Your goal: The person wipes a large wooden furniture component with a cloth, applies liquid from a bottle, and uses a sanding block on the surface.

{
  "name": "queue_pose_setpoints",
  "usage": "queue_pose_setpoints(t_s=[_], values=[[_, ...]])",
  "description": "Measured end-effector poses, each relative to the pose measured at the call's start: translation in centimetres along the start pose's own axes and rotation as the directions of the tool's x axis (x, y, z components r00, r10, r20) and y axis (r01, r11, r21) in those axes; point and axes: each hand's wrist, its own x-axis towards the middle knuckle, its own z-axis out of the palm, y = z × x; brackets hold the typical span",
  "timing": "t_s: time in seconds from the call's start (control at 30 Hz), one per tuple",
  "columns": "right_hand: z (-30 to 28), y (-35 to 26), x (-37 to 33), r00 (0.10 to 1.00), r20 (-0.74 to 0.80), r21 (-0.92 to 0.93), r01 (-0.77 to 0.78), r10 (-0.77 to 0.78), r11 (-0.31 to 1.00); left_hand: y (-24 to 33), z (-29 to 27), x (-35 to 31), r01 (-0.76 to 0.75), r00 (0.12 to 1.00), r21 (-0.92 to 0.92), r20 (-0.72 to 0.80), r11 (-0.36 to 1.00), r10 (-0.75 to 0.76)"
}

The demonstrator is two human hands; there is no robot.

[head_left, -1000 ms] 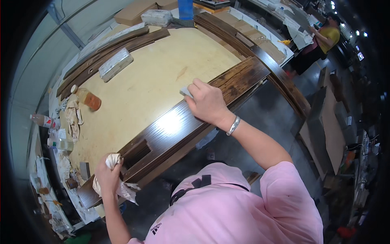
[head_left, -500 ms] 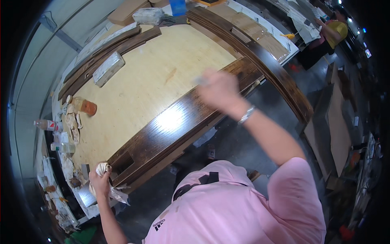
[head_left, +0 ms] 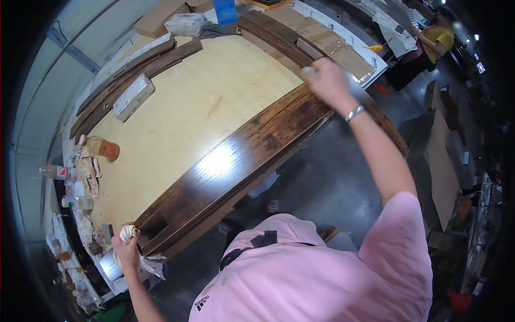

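Observation:
A long dark brown wooden board (head_left: 252, 144) lies slantwise before me, on the near edge of the pale worktable. Light glares off its middle, and a rectangular recess shows near its left end. My left hand (head_left: 125, 252) is closed round a crumpled whitish cloth (head_left: 129, 232) at that left end; loose cloth hangs below the fist. At the far right end, my right hand (head_left: 329, 85) is closed and blurred by motion. Something small and pale shows at its fingertips, too smeared to name.
More dark boards (head_left: 273, 36) lie at the back right beside flat cardboard (head_left: 332, 51). A wrapped block (head_left: 134, 97) rests on the worktable (head_left: 214, 102). Bottles, one orange-filled (head_left: 107, 149), line the left edge. Another person (head_left: 429, 45) stands far right.
My right hand has moved away and to the right along the board to its far end. My left hand keeps hold of the cloth at the left end. The whole view has shifted slightly.

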Motion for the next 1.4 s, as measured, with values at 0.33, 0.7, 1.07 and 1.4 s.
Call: queue_pose_setpoints(t_s=[0.33,0.7,1.07,1.4], values=[[0.1,3.6,1.5,0.999,0.047,0.092,0.001,-0.006,0.996,-0.7,0.3,0.2,0.013,1.000,-0.076,0.009,0.997,-0.013],[-2.7,8.0,-3.4,0.957,0.286,0.518,-0.114,-0.046,0.848,-0.4,0.0,-0.2,0.058,0.995,-0.024,0.082,0.998,-0.056],[-4.2,8.2,-9.0,0.983,0.073,0.411,-0.181,0.166,0.894,-1.9,0.0,0.1,0.125,0.990,-0.155,0.087,0.980,-0.112],[0.1,-6.2,-15.8,0.954,-0.243,0.512,0.281,-0.176,0.812,-2.4,0.3,-0.3,0.078,0.996,-0.104,-0.023,0.992,-0.081]])
